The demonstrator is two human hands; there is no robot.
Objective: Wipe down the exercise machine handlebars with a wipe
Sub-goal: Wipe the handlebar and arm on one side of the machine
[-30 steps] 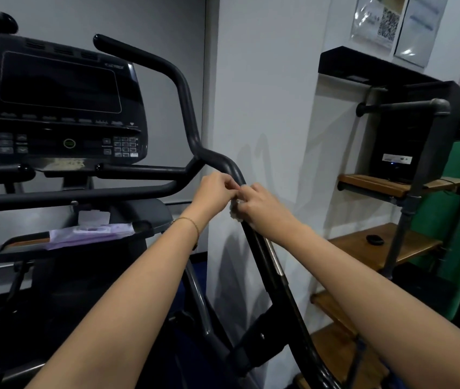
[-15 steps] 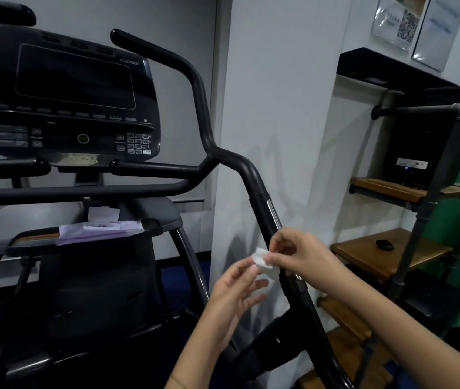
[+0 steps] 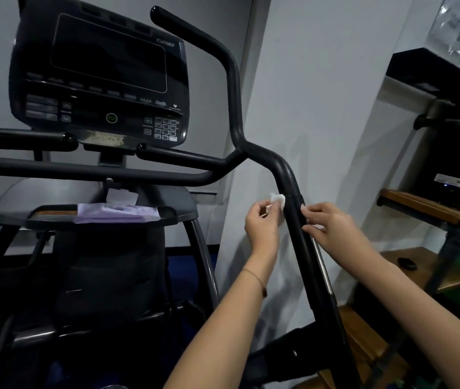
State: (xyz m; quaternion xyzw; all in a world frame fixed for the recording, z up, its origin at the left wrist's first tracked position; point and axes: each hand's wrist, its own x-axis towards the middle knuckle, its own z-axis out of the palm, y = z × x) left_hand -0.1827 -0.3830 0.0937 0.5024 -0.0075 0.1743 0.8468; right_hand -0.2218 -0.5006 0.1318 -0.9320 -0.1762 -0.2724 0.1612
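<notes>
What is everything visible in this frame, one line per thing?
handlebar: one, black, bent, centre right, between the hands
console: one, black, upper left
tray: one, grey, below console
wipe pack: one, purple, on tray
wipe: one, white, left of handlebar
shelves: several, wooden brown, far right
bracelet: one, thin, left wrist
left hand: one, pinches wipe beside handlebar
right hand: one, fingers by handlebar's right side; grip unclear

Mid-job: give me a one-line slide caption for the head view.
Left hand pinches a white wipe beside the black handlebar, right hand at the bar's other side.
</notes>
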